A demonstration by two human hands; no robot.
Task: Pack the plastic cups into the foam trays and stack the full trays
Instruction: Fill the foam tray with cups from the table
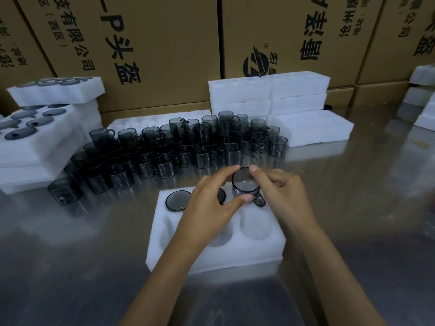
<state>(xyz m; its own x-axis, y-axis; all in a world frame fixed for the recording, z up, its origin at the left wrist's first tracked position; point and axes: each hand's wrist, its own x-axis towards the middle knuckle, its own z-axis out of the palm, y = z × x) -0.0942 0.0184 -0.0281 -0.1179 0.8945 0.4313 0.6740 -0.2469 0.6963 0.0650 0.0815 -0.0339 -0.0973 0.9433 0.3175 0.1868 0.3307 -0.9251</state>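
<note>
presently both hands meet over the far right corner of the foam tray (179, 252) on the steel table (353, 208). left hand (211, 203) pinches the rim of a smoky grey cup (244, 184), index finger on the far edge, thumb on the near edge. right hand (282, 187) has its index fingertip on the far right of the same rim, other fingers curled near the cup's side; whether the thumb touches cannot be told. cup upright, mouth up, handle (260, 200) pointing toward the near right, sitting at or just above the tray's far right pocket; how deep it is seated is unclear.

tray holds one seated cup (178, 200) in the far left pocket, another partly hidden behind the left hand in the far middle. near row pockets show bare foam.

beyond the tray, a crowd of loose cups (164, 151), some stacked two high. at left, filled trays (42, 137) piled up, cups showing in the pockets. behind, stacked trays (270, 95) against cardboard boxes (153, 43) with printed characters
</note>
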